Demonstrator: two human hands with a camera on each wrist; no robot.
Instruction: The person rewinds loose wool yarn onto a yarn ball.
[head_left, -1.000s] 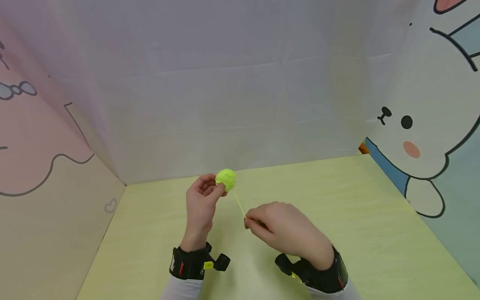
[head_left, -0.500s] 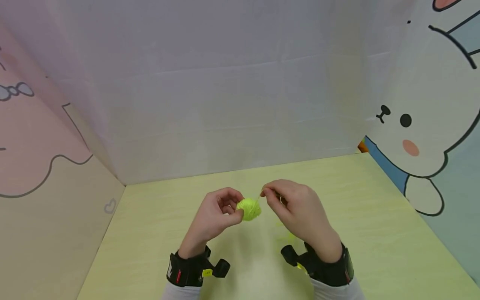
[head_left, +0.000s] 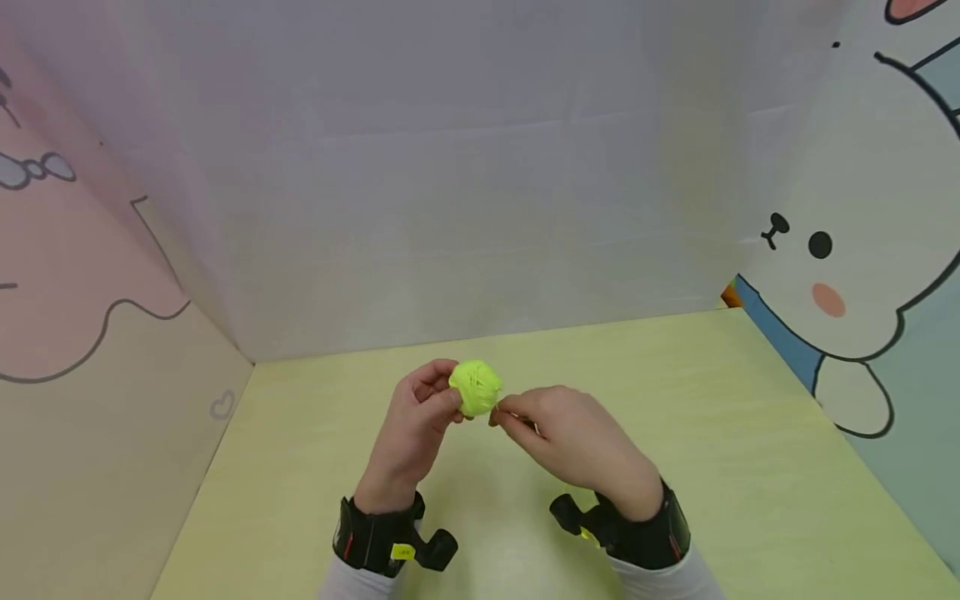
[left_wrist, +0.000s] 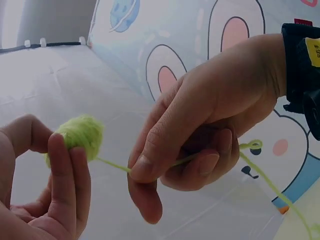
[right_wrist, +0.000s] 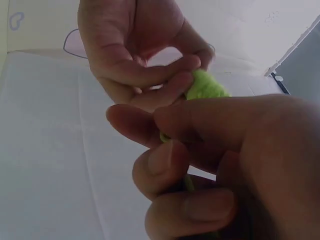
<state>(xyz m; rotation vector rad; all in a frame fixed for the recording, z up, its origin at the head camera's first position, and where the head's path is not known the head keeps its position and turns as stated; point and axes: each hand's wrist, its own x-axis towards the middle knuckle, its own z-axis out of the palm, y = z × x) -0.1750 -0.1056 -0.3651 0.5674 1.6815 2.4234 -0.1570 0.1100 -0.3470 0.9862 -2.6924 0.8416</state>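
A small neon-yellow ball of yarn [head_left: 476, 387] is held up over the table, gripped at its left side between the thumb and fingers of my left hand [head_left: 418, 425]. Just right of the ball, my right hand [head_left: 573, 437] pinches the strand of yarn [left_wrist: 114, 164] between thumb and forefinger. In the left wrist view the strand runs taut from the ball into that pinch, passes through the curled fingers and trails off to the lower right. Part of the ball [right_wrist: 205, 86] shows behind my right hand in the right wrist view.
Under both hands lies a pale yellow-green tabletop [head_left: 322, 467]. A whitish sheet [head_left: 465, 208] stands behind it, with cartoon-printed panels on the left [head_left: 97, 400] and right [head_left: 847, 333]. Each wrist wears a black strap with a camera [head_left: 435, 550].
The right hand has circled around the ball, from lower right to above it and back down beside it. My left hand moved the ball right and nearer, then up again and slightly left.
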